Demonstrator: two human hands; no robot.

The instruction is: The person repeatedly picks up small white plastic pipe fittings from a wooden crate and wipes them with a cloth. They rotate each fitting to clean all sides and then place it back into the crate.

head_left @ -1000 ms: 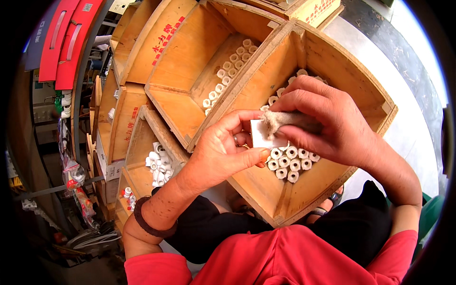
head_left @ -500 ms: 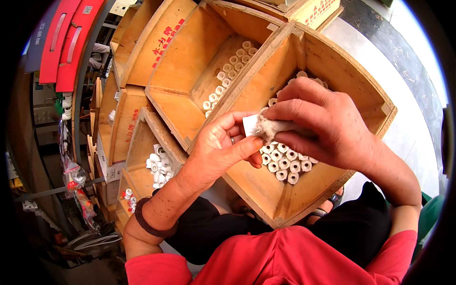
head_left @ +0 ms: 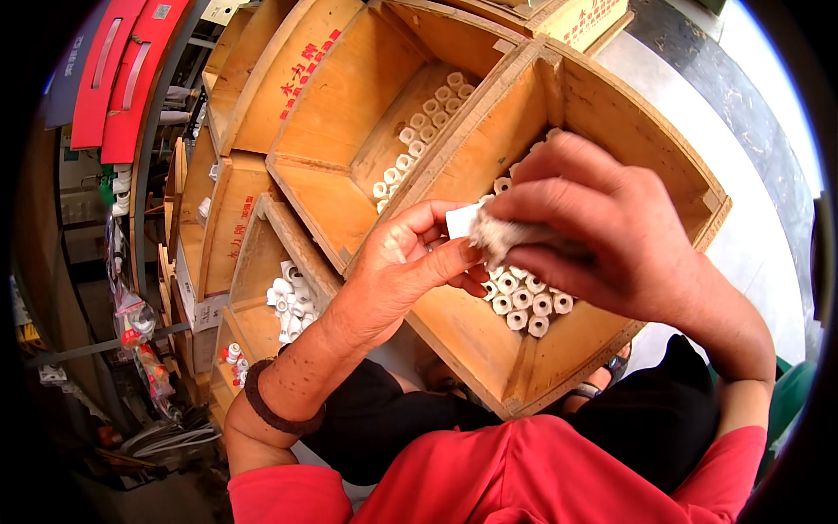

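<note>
Between the fingers of my left hand is a white plastic pipe fitting, its far end partly covered. My right hand is closed around a fuzzy greyish-beige rag and presses it against the fitting; these fingers are a little blurred. Both hands are above a wooden box, where several white hexagonal pipe fittings stand in rows with their holes facing up. My hands hide part of those rows.
A second wooden box with more white fittings adjoins on the left. Lower left, a wooden bin holds loose white fittings. Red cases stand at the far left. My knees are against the near side.
My right hand and the rag have shifted slightly against the fitting, with the fingers more blurred now. My left hand keeps its hold almost in place.
</note>
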